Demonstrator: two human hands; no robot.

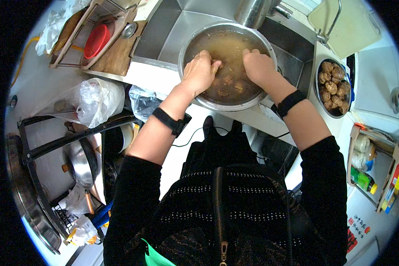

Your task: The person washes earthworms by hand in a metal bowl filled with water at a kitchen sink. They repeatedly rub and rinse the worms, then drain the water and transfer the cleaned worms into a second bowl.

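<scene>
In front of me a wide metal basin point(231, 107) of cloudy brown water sits at the sink. My left hand point(199, 71) is in the basin's left half, with thumb and fingers closed around a brown tuber point(216, 62), most of it hidden. Over on the right side, my right hand point(258, 68) has curled fingers dipping into the water; what they hold, if anything, is hidden. Several taro-like tubers point(239, 87) lie blurred beneath the surface between my wrists. More ringed brown taros point(331, 87) fill an oval metal bowl point(318, 96) on the counter at right.
The steel sink point(168, 33) surrounds the basin's far side, with a metal cylinder point(252, 13) above its far rim. A wooden board point(114, 61) and a red plastic container point(96, 41) are at left. Plastic bags point(101, 99) hang below. A pale cutting board point(345, 30) stands back right.
</scene>
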